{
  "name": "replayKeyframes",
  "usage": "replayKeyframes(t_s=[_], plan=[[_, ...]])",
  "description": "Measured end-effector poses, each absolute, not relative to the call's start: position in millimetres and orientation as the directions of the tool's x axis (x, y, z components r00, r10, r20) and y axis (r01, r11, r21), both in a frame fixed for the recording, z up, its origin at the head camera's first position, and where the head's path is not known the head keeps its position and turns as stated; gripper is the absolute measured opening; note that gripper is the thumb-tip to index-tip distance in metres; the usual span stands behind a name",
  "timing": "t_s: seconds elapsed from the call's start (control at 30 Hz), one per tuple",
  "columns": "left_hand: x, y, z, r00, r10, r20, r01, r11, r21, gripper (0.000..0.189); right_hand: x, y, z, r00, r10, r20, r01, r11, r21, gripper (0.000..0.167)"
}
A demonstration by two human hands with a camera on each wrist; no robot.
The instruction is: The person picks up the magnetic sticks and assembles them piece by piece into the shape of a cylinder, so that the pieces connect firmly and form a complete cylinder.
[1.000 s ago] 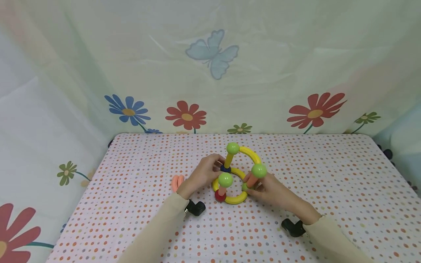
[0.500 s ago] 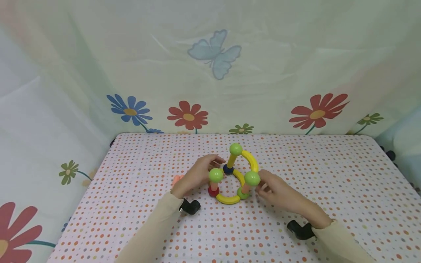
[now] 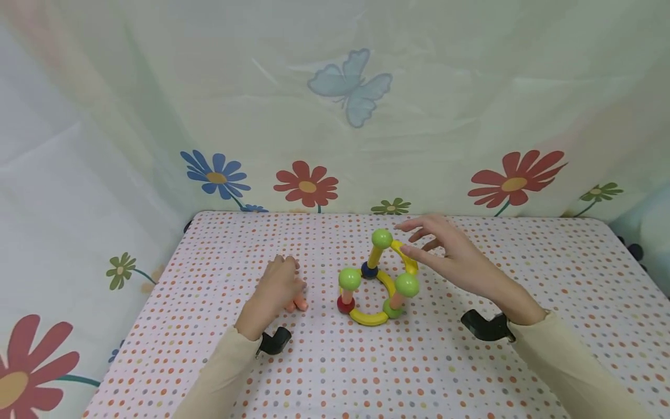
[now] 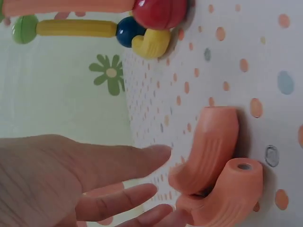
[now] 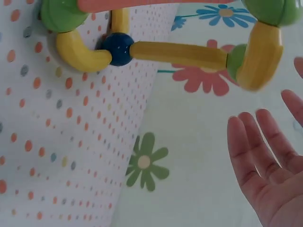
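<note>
A magnetic stick-and-ball frame stands on the table. Its base is a ring of yellow curved sticks (image 3: 369, 318) joined by a red ball (image 3: 345, 305), a dark blue ball (image 3: 369, 270) and a green ball (image 3: 392, 309). Three uprights carry light green balls (image 3: 349, 279); a yellow curved stick (image 5: 259, 56) spans the top on the right. My right hand (image 3: 460, 262) hovers beside that stick, fingers spread, holding nothing. On the left, my left hand (image 3: 272, 288) reaches over two orange curved sticks (image 4: 215, 137), thumb and fingers extended; whether the fingertips touch them cannot be told.
A dotted cloth covers the table (image 3: 335, 372). Behind it hangs a flowered curtain (image 3: 251, 87). Black wrist cameras (image 3: 274, 340) sit on both wrists.
My left hand has left the frame and moved left to the orange curved sticks. My right hand has let go of the frame's right side and risen beside the top curved stick.
</note>
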State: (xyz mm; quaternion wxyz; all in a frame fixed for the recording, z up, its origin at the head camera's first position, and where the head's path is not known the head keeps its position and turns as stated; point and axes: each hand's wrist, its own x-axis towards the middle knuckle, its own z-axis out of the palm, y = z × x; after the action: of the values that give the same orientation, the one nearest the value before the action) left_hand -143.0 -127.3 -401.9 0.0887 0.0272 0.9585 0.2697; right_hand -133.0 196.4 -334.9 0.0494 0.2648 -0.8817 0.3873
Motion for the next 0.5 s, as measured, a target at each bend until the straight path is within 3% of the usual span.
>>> replayKeyframes(t_s=[0.5], plan=[[-134.9, -117.1, -414.5, -0.979, 0.172, -0.108, 0.081, 0.819, 0.568, 0.010, -153.7, 168.5, -345.3, -0.837, -0.478, 0.268, -0.524, 0.556, -0.644, 0.035]])
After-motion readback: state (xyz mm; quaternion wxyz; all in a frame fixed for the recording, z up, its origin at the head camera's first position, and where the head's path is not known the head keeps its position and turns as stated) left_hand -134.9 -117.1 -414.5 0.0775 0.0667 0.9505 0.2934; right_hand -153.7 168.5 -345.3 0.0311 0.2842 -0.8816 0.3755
